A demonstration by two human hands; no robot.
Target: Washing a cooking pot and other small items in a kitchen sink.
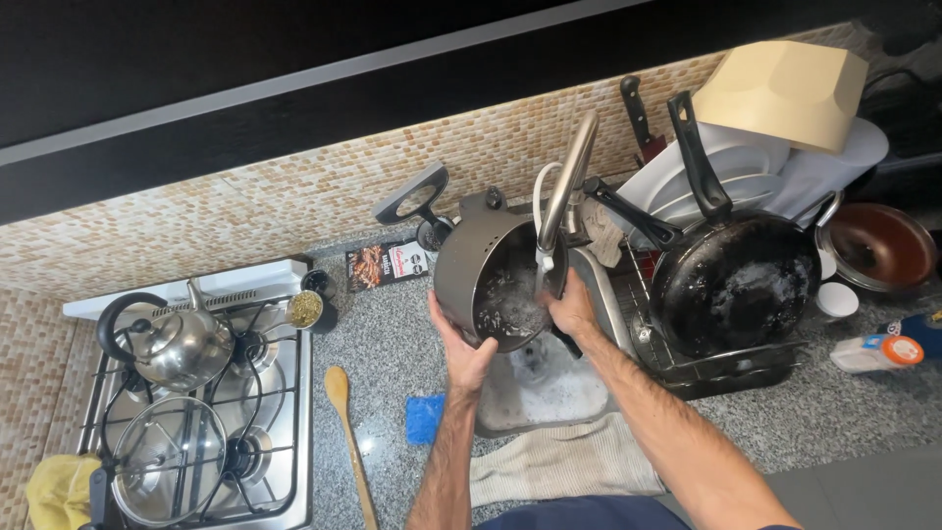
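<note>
A dark grey cooking pot [469, 263] is tilted on its side over the sink [549, 388], its soapy inside facing me. My left hand [461, 348] grips the pot's lower rim. On the right rim rests my right hand [572, 306], its fingers reaching inside the pot. A steel tap [567, 177] arches over the pot, its spout just in front of the pot's mouth. The sink bottom holds foam.
A dish rack [721, 365] on the right holds a black frying pan [736, 280], white plates and a beige board. Left: a gas stove [196, 412] with a steel kettle [177, 344] and glass lid. A wooden spoon [345, 432], blue sponge [424, 419] and beige towel [564, 456] lie on the granite counter.
</note>
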